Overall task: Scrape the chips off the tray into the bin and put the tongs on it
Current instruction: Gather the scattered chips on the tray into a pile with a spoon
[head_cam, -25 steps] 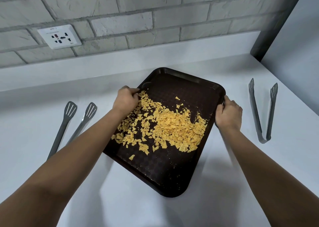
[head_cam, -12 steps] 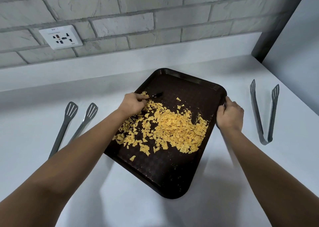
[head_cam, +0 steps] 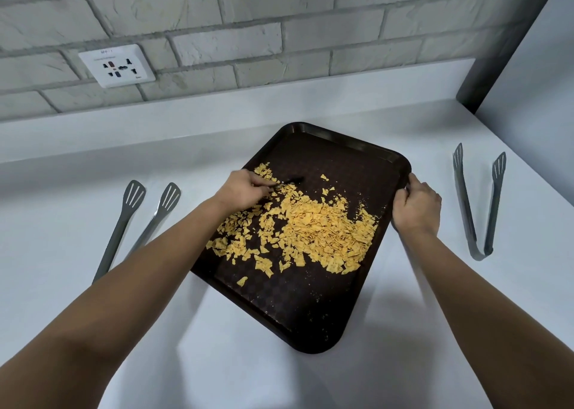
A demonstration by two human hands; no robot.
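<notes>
Left hand [head_cam: 245, 189] slid inward over chips [head_cam: 310, 231]; right hand [head_cam: 416, 205] grips tray [head_cam: 310, 315].

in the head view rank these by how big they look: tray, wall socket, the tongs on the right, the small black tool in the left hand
1. tray
2. tongs on the right
3. wall socket, though it sits farther from the camera, so its true size against the tongs is unsure
4. small black tool, partly hidden in the left hand

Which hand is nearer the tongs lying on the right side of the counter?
The right. The right hand grips the tray at its right rim, apart from the right-side tongs. The left hand is over the chips at the tray's left side, farther away.
</notes>
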